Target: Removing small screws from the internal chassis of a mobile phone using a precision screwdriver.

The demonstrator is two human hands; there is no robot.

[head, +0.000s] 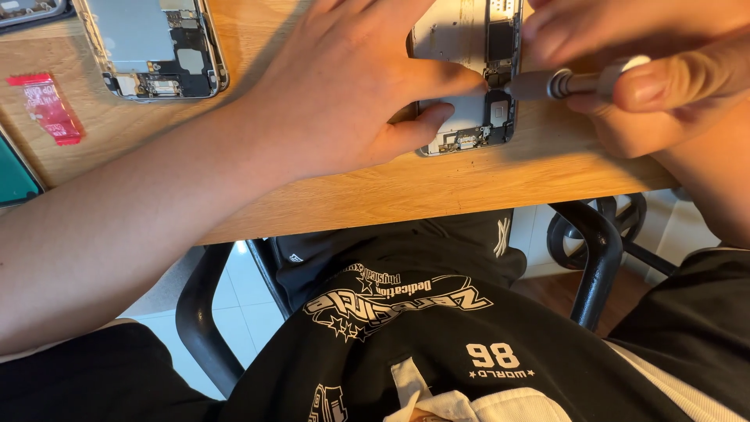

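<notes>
An opened phone chassis point(469, 125) lies on the wooden table point(437, 184) near its front edge, its inner boards exposed. My left hand point(351, 94) rests on it, with fingers and thumb pinching its left side and holding it still. My right hand point(648, 74) grips a small grey screwdriver point(562, 84) whose tip touches the inside of the phone near its right edge. The upper part of the phone is hidden behind both hands.
A second opened phone chassis point(152, 47) lies at the back left. A red strip point(47, 109) sits left of it, and a teal-edged object point(16, 176) at the far left. Below the table are my black clothing and a black chair's armrests point(598, 258).
</notes>
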